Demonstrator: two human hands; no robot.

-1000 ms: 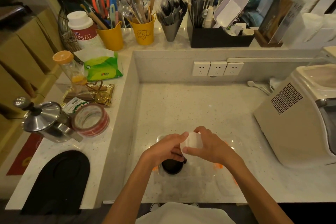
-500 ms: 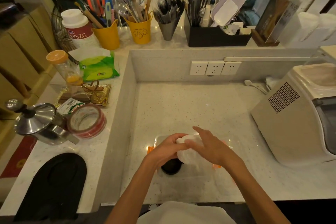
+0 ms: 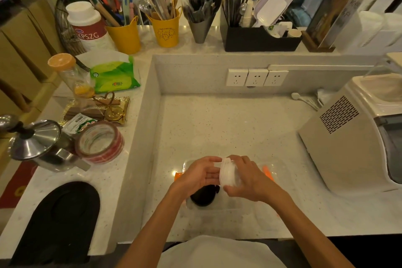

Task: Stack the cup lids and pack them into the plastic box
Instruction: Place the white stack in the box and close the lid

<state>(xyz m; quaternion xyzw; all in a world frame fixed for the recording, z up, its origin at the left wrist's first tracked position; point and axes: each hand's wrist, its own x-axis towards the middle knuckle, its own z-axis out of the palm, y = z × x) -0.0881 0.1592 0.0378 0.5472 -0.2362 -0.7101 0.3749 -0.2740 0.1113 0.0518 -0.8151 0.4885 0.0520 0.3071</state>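
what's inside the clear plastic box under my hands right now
Inside the clear plastic box, a stack of black lids shows at its near left. The left hand, right hand and white lid stack cover the middle.

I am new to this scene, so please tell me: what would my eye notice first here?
First, the two hands at bottom centre: the left hand and right hand hold a stack of white cup lids between them, above a clear plastic box. Next, the yellow utensil buckets on the back shelf.
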